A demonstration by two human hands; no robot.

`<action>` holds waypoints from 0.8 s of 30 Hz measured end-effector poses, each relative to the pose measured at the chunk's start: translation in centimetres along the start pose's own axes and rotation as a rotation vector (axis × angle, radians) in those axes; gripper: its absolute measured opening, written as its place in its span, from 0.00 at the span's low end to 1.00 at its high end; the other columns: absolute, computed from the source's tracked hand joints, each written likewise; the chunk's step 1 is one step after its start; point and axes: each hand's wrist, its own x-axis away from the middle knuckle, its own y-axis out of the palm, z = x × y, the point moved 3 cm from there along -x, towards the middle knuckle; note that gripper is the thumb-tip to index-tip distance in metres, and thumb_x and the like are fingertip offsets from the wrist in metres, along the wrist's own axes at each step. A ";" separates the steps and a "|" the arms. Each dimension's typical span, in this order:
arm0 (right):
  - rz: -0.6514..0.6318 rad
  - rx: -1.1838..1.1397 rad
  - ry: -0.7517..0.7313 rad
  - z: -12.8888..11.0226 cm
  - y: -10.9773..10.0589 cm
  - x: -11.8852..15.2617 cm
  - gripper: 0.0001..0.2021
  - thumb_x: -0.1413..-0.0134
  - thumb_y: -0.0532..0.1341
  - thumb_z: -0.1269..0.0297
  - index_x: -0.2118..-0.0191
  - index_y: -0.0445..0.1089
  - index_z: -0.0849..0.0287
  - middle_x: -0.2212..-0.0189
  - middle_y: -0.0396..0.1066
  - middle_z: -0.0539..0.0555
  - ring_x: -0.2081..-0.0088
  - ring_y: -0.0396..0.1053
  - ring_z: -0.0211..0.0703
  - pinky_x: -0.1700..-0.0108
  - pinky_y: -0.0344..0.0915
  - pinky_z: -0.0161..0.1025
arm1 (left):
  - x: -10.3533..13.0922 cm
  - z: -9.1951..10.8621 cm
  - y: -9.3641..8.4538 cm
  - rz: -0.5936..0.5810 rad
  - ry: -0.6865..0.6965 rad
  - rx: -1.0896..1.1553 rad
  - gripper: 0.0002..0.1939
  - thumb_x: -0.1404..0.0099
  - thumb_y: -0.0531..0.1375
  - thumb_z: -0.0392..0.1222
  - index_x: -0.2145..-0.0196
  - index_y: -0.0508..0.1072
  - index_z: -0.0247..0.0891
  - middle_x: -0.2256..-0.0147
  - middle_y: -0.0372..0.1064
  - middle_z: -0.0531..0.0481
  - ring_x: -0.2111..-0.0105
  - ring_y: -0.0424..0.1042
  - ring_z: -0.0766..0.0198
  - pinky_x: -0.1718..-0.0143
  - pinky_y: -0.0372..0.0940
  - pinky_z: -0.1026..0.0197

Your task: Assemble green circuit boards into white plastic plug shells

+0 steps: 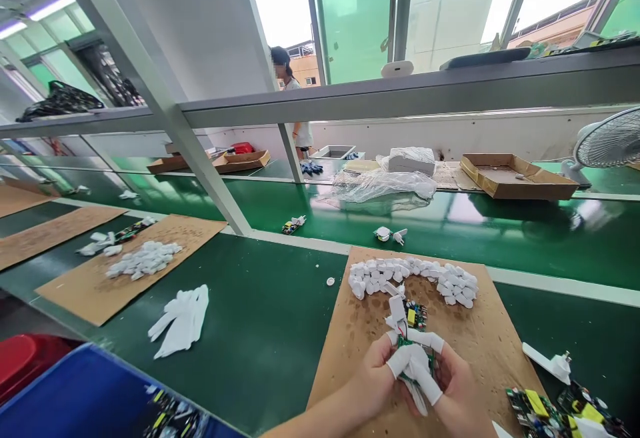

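My left hand (376,373) and my right hand (454,379) meet over a brown cardboard sheet (345,358), both with white finger covers. Between them they grip a small green circuit board (404,341), mostly hidden by thumbs and fingers. A white plug housing (397,311) with thin wires stands just beyond the fingertips. Another circuit board with a yellow component (416,315) lies right behind the hands. Further back on the cardboard, small white plastic pieces (390,271) are heaped in an arc.
More circuit boards (537,408) and a white plug part (550,361) lie to the right. A white glove (181,318) rests left, near a blue bin (60,398) holding boards. Assemblies sit on the green belt (340,218). A slanted grey post (200,165) rises left; a person (303,133) stands beyond.
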 end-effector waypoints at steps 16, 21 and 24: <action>-0.111 -0.007 0.008 0.2 -0.8 -0.3 0.31 0.53 0.73 0.37 0.51 0.80 0.56 0.57 0.83 0.64 0.61 0.81 0.57 0.57 0.80 0.47 | 0.6 2.8 0.9 0.093 0.012 -0.074 0.38 0.50 0.70 0.74 0.59 0.74 0.38 0.77 0.72 0.53 0.82 0.72 0.63 0.85 0.66 0.65; -0.186 0.027 0.006 0.3 -1.7 -1.0 0.28 0.53 0.75 0.40 0.51 0.82 0.55 0.58 0.84 0.65 0.58 0.82 0.61 0.52 0.80 0.51 | 0.9 3.4 0.9 0.082 0.026 -0.092 0.38 0.48 0.69 0.75 0.59 0.74 0.37 0.74 0.74 0.51 0.82 0.69 0.66 0.86 0.63 0.66; -0.133 -0.048 0.054 0.1 -1.7 -1.0 0.31 0.55 0.75 0.38 0.50 0.83 0.56 0.59 0.84 0.66 0.58 0.82 0.62 0.54 0.80 0.52 | 1.2 3.5 1.1 0.035 0.015 -0.139 0.41 0.47 0.67 0.77 0.55 0.73 0.35 0.71 0.74 0.49 0.82 0.69 0.67 0.86 0.63 0.66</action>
